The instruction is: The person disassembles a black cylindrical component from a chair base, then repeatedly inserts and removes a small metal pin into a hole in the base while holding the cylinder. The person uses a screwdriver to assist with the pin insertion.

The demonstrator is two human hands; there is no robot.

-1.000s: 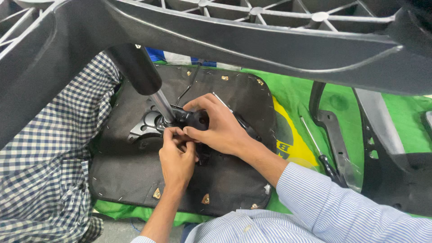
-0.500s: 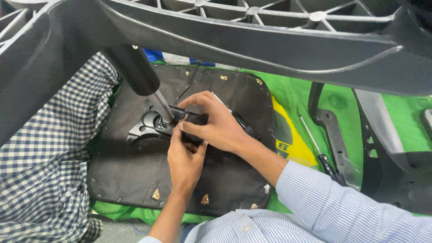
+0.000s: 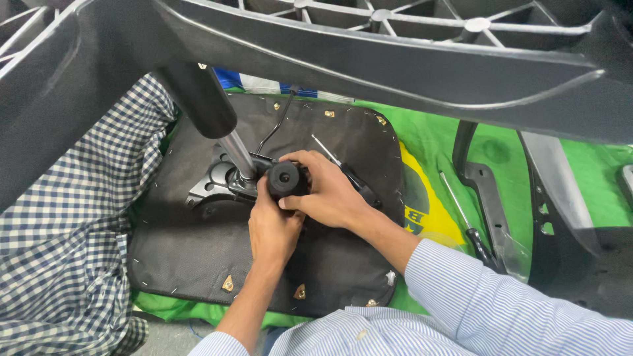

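- On my far left a checked sleeve (image 3: 62, 217) of another person covers the edge of the scene, lying against the upturned seat.
- The seat (image 3: 198, 264) is a black, fabric-covered underside with rounded corners, stapled round its rim and lying flat on a green cloth (image 3: 435, 142).
- Near the seat's middle sits a black metal plate (image 3: 211, 188), and a shiny steel post (image 3: 237, 155) rises from it at a tilt into a thick black sleeve.
- My left hand (image 3: 271, 227) comes up from below and closes around the underside of the knob (image 3: 285, 179), thumb pressed against its side.
- The knob is black, round and chunky, with a flat face and a small hole in the centre; it sits just to the right of the post, over the middle of the seat.
- My right hand (image 3: 326, 194) wraps it from the right, fingers curled over the top, so both hands grasp the same piece.
- A screwdriver (image 3: 346, 170) with a black handle lies slanted on the seat just behind my right hand.
- Further right, a second screwdriver (image 3: 465, 217) lies on the cloth beside a black armrest bracket (image 3: 481, 184).
- The dark ribbed chair base (image 3: 369, 46) hangs across the top.
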